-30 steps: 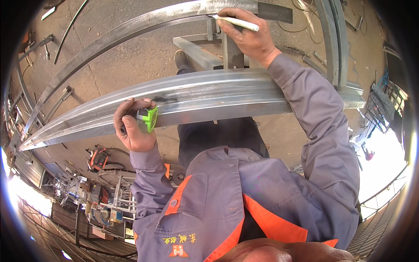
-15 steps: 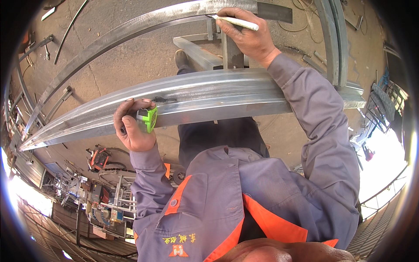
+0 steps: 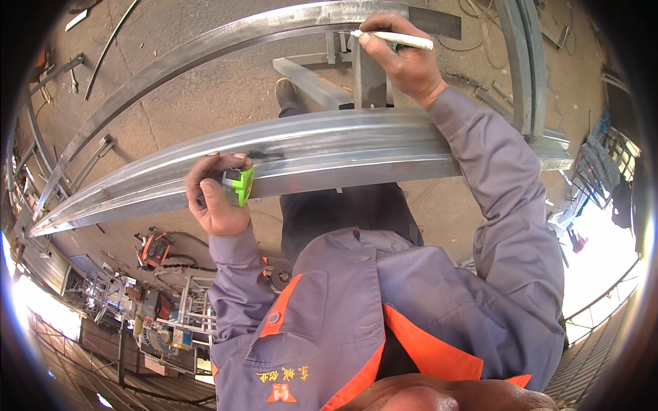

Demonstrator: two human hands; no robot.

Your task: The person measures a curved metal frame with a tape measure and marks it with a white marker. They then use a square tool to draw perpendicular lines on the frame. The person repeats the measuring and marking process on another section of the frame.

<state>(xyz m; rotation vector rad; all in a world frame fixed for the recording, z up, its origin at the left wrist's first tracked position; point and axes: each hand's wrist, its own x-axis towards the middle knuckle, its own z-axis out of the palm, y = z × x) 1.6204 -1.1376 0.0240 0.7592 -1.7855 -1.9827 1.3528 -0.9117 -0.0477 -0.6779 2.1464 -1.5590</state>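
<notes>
My right hand [image 3: 409, 61] is closed round a white marker pen [image 3: 404, 40], whose tip points left at the side of a long steel bar [image 3: 274, 24] at the far side. My left hand [image 3: 218, 198] grips a bright green tape measure [image 3: 241, 183] beside the nearer metal profiles [image 3: 343, 144], which lie side by side across in front of me. A small dark item [image 3: 201, 201] shows at the palm of the left hand; its kind cannot be made out. No blade is seen drawn out of the tape measure.
A steel support [image 3: 370, 79] stands between the far bar and the near profiles. Upright-looking metal lengths [image 3: 524, 68] cross at the right. An orange and black machine [image 3: 156, 250] with a cable lies at lower left. My foot [image 3: 285, 90] shows on the concrete floor beyond the profiles.
My right hand has moved a little to the right along the far bar with the marker. The left hand and tape measure have shifted slightly right.
</notes>
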